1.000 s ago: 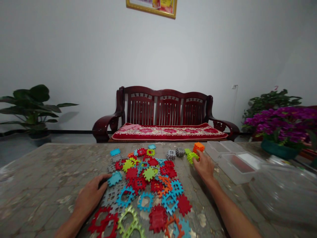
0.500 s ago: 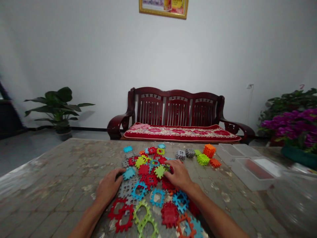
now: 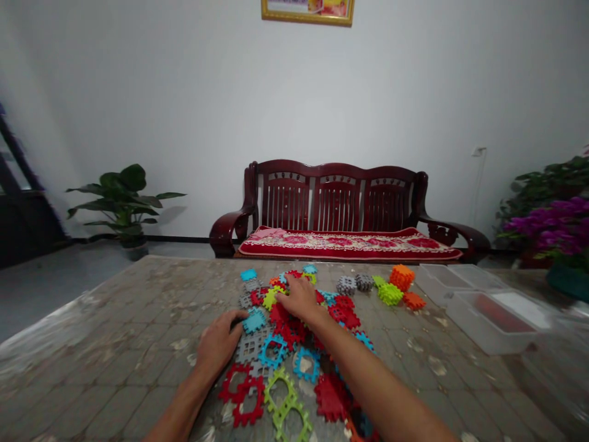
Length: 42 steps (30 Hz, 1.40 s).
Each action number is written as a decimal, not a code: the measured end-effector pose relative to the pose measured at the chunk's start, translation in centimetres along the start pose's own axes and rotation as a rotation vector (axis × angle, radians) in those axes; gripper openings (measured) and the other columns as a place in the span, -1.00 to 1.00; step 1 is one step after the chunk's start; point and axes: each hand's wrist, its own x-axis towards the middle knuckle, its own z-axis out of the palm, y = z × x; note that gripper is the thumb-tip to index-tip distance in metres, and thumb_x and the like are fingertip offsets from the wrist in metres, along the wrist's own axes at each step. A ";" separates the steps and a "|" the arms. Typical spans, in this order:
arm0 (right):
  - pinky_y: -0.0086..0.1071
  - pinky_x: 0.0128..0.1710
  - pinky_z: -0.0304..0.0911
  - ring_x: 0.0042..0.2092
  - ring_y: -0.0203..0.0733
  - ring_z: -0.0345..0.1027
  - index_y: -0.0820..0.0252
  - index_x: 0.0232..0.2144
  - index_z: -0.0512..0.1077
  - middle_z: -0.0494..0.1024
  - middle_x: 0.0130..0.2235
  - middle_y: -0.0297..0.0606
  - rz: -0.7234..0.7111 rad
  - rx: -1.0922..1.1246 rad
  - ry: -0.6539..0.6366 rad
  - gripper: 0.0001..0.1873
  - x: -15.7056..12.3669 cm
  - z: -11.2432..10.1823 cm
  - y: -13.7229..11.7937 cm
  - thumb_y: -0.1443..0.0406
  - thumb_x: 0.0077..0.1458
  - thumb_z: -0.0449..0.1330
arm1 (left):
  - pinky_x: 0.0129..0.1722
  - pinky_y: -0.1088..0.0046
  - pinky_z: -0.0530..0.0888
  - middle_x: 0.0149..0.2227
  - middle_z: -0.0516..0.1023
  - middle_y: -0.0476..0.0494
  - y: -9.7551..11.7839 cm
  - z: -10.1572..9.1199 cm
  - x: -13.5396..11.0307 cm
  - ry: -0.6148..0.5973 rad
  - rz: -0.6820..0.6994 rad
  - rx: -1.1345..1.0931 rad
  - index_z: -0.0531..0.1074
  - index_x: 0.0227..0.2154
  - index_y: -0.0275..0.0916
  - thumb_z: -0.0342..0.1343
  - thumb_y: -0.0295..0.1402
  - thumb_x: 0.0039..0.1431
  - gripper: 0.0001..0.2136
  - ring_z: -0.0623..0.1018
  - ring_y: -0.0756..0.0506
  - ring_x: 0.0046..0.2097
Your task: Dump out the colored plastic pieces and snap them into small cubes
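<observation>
My left hand (image 3: 219, 337) is at the left side of a pile of toothed plastic tiles. Its thumb and forefinger close on the left edge of a light blue tile (image 3: 254, 320). My right hand (image 3: 301, 299) reaches over the far part of the pile, thumb and fingers apart, with a yellow-green piece (image 3: 272, 297) by the thumb. Beneath that hand lie red tiles (image 3: 288, 325), partly covered. Grey tiles (image 3: 248, 347), blue frames (image 3: 273, 351), a red double frame (image 3: 243, 393) and a green double frame (image 3: 288, 402) lie nearer me. My right forearm hides some pieces.
Past the pile on the right are grey cubes (image 3: 346, 285), a green block (image 3: 390, 294) and orange blocks (image 3: 402, 277). Clear plastic boxes (image 3: 492, 322) stand on the table's (image 3: 151, 319) right side. A wooden bench (image 3: 338, 202) is behind the table.
My right hand has moved forward and left across the pile, away from the green square tile it was touching, which no longer shows. My left hand stays at the light blue tile. The view has turned slightly left.
</observation>
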 end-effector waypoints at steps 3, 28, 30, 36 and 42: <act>-0.12 0.16 0.20 0.17 0.08 0.35 0.15 0.25 0.35 0.55 0.12 -0.05 0.028 -0.028 -0.007 -0.34 0.8 0.9 -1.2 0.16 0.11 0.25 | 0.20 0.20 0.37 0.04 0.65 -0.10 0.1 0.0 0.0 0.007 -0.006 -0.009 0.57 -0.08 -0.14 -0.02 -0.39 0.24 -0.70 0.55 -0.19 0.12; -0.23 -0.20 0.45 -0.15 0.01 0.58 0.20 -0.24 0.63 0.70 -0.24 -0.15 0.453 0.493 0.312 -0.62 -9.9 -8.0 22.7 0.18 -0.11 0.22 | 0.14 0.21 0.43 0.03 0.66 -0.08 -0.9 0.3 0.6 0.001 0.011 0.028 0.58 -0.09 -0.10 -0.05 -0.30 0.23 -0.67 0.58 -0.21 0.09; -0.17 -0.04 0.43 -0.05 0.03 0.57 0.17 -0.21 0.64 0.70 -0.15 -0.13 0.443 0.316 0.394 -0.64 -10.0 -7.8 23.5 0.23 -0.07 0.20 | 0.14 0.22 0.44 0.03 0.66 -0.08 -1.1 0.5 0.7 -0.003 0.012 0.021 0.58 -0.07 -0.10 -0.06 -0.28 0.22 -0.66 0.59 -0.21 0.08; -0.17 0.04 0.39 -0.05 -0.01 0.55 0.18 -0.05 0.61 0.67 -0.03 -0.11 0.366 0.172 0.310 -0.56 -10.6 -7.0 22.6 0.25 0.00 0.21 | 0.14 0.17 0.43 0.04 0.66 -0.12 -1.4 0.4 1.0 -0.026 -0.003 0.011 0.57 -0.06 -0.13 -0.09 -0.23 0.22 -0.62 0.58 -0.24 0.09; -0.08 0.18 0.26 0.13 0.12 0.42 0.16 0.10 0.53 0.59 0.11 -0.08 0.211 -0.020 0.080 -0.31 -11.5 -7.4 20.9 0.21 -0.16 0.38 | 0.15 0.20 0.43 0.03 0.66 -0.09 -1.4 0.4 1.0 -0.024 0.013 0.012 0.57 -0.06 -0.10 -0.10 -0.21 0.21 -0.62 0.59 -0.22 0.09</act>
